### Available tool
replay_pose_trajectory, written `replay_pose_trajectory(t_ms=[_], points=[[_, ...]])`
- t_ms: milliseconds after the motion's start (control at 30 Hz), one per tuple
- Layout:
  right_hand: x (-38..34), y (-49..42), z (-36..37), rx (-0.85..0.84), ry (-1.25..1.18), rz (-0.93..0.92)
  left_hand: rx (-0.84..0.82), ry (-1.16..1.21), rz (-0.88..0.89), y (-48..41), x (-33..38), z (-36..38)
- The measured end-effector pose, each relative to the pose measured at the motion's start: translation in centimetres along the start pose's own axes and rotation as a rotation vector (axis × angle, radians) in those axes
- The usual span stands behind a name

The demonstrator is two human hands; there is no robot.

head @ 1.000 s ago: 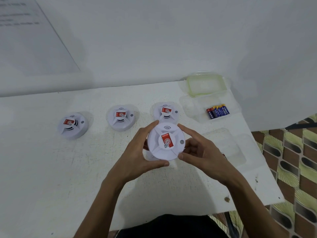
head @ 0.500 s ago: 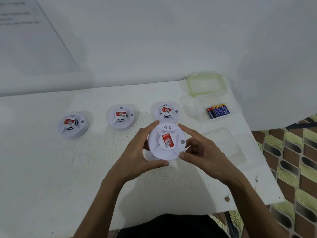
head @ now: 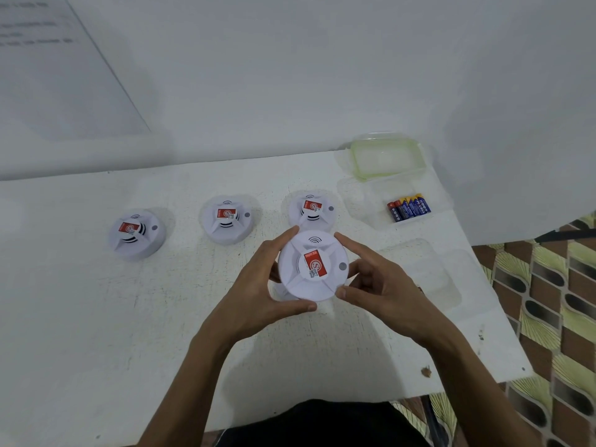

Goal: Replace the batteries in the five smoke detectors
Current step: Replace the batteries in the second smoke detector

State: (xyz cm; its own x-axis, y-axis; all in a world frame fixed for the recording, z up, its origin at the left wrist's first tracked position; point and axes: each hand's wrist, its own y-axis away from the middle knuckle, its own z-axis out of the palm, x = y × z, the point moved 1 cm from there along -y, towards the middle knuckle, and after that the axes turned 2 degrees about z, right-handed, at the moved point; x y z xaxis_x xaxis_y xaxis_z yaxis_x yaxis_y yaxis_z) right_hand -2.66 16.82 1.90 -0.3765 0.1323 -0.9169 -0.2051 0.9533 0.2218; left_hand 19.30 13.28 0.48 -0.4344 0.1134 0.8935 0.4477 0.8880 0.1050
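Note:
Above the white table (head: 96, 317) I hold a round white smoke detector (head: 312, 265) with a red label, face up. My left hand (head: 258, 285) grips its left rim with thumb and fingers; my right hand (head: 377, 282) grips its right rim. Part of another white piece (head: 283, 293) shows beneath it, mostly hidden. Three more detectors stand in a row behind: a left detector (head: 137, 233), a middle detector (head: 227, 218) and a right detector (head: 312, 209). Several blue and red batteries (head: 409, 207) lie in a clear container (head: 364, 201) at the back right.
A green-rimmed clear lid (head: 385, 156) leans at the table's back right corner. Another clear plastic container (head: 429, 272) sits right of my right hand. The table's right edge drops to a patterned floor (head: 548, 301). A white wall rises behind.
The held detector has turned slightly in my hands; its label sits at a different angle. The hands stay in nearly the same place.

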Motion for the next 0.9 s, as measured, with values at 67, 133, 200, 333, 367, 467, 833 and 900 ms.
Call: replay_pose_trajectory(t_ms=[67, 133, 200, 333, 367, 467, 833, 900], points=[[0.1, 0.0, 0.0, 0.002, 0.011, 0.003, -0.003, 0.001, 0.013, 0.0, 0.1, -0.1], [0.1, 0.0, 0.0, 0.005, 0.017, 0.006, -0.011, 0.005, 0.017, -0.2, -0.2, 0.2], [0.1, 0.0, 0.0, 0.008, 0.024, 0.005, 0.018, 0.063, 0.012, -0.5, -0.4, 0.7], [0.2, 0.0, 0.0, 0.008, 0.008, 0.011, 0.010, 0.038, 0.041, -0.4, -1.1, 0.9], [0.2, 0.0, 0.0, 0.008, 0.009, 0.010, 0.008, 0.028, 0.044, -0.5, -1.0, 0.8], [0.1, 0.1, 0.0, 0.004, 0.003, 0.004, 0.018, 0.015, 0.050, -0.6, -1.4, 0.6], [-0.1, 0.0, 0.0, 0.012, -0.002, -0.001, 0.016, 0.012, -0.019, -0.7, -1.7, 1.0], [0.0, 0.1, 0.0, 0.013, -0.006, 0.002, 0.008, 0.023, -0.020, -0.5, -1.0, 0.6]])
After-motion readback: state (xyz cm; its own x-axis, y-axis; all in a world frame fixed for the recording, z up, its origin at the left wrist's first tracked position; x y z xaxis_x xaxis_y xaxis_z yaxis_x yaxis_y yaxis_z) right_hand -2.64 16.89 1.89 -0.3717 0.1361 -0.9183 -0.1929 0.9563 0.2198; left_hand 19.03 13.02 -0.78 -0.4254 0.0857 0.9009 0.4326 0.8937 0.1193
